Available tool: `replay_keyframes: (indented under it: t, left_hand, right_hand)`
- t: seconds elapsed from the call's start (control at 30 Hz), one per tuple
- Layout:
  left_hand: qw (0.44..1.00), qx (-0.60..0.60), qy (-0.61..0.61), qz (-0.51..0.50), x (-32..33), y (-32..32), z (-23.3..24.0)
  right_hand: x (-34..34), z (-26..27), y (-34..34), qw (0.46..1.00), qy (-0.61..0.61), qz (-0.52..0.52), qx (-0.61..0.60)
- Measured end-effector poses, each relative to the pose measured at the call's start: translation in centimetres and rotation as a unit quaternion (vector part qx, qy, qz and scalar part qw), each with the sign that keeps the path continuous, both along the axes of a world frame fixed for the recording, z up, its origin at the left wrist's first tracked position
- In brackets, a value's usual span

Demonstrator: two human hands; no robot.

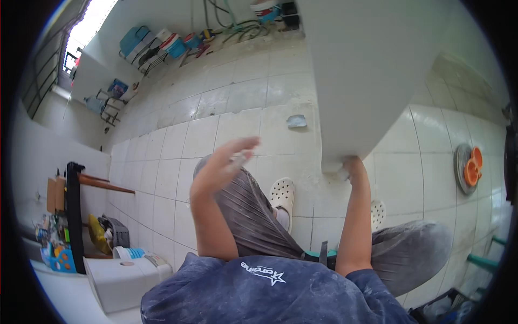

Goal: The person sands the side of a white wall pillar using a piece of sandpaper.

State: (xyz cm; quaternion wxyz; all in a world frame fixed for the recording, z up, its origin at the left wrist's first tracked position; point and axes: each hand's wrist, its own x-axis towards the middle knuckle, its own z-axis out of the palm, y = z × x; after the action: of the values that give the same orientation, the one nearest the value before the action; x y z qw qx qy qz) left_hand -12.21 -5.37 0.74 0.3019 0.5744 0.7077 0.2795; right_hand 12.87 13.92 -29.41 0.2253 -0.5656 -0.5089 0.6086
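My left hand [220,168] is raised over my left knee, blurred by motion. A whitish patch shows by its fingers, but I cannot tell whether it is a held thing. Against the bottom of a white wall end [348,121], my right hand [356,172] is bent at the wrist. A small pale grey piece [344,175] shows at its fingers; the blur hides what it is. On the tiled floor [238,129] beside the wall lies a folded grey sheet [297,121]. White dust marks my trousers [417,247] and the floor by the wall's foot.
Orange bowls [472,168] sit on a round grey disc [461,170] at the right. Paint buckets [174,45], a blue chair [135,38] and a coiled hose [247,30] line the far wall. A white box-like unit [125,279] and a basket [117,231] stand at the left.
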Motion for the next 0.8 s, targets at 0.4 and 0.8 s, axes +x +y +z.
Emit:
replay_keyframes:
  t: [0.4,0.8]
  left_hand:
    - [0.924,0.26,-0.166,0.226,-5.2,0.2,-3.6]
    - [0.963,0.205,-0.01,0.176,-2.5,2.0,-3.3]
  right_hand:
    - [-0.9,-9.3,-0.7,0.978,-0.037,-0.194,-0.074]
    - [-0.6,-6.1,-0.9,0.972,-0.153,-0.177,-0.037]
